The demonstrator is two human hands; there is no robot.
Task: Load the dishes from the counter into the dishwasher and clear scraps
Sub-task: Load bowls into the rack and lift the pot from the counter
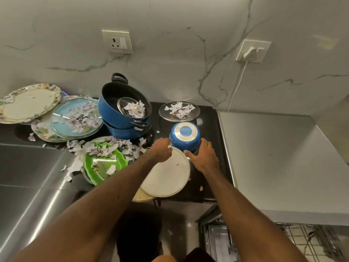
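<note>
On the left, the green plate [103,164] lies heaped with scraps. Our left hand [162,150] curls between the white plate [168,176] and the upturned blue bowl [185,136] on the counter [209,118]; we cannot tell which it holds. Our right hand [204,156] cups the bowl's right side, probably to carry it to the dishwasher rack [302,241], near right.

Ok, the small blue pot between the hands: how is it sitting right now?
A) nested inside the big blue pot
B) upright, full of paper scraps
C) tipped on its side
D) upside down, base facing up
D: the small blue pot shows its round metal base with a blue centre facing up, standing on the black cooktop between the left hand and the right hand.
</note>
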